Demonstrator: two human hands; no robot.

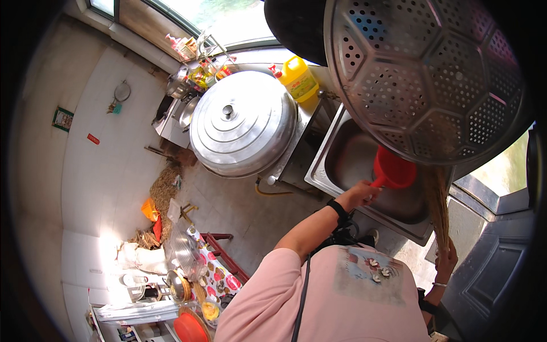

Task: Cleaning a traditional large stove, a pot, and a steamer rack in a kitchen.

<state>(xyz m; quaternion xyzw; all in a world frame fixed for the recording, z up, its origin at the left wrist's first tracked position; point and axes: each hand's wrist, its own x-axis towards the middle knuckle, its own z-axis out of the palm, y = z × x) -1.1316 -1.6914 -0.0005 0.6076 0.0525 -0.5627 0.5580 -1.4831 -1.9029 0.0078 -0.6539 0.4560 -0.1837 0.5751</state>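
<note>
My left hand (363,194) grips the handle of a red plastic water dipper (395,171) over a stainless steel sink (348,149). The dipper's far part is hidden beneath a large round perforated metal steamer tray (427,85), which covers the upper right of the view. My right hand (446,258) is closed around the lower end of a long straw brush (439,209), to the right of the sink. The brush's upper end is hidden at the tray's rim. What holds up the tray cannot be seen.
Left of the sink, a big lidded aluminium steamer pot (243,124) stands near a yellow detergent jug (299,79). A dark round pan (295,25) shows behind the tray. A table with a patterned cloth (213,273) lies lower left, and a dark panelled door (487,273) at right.
</note>
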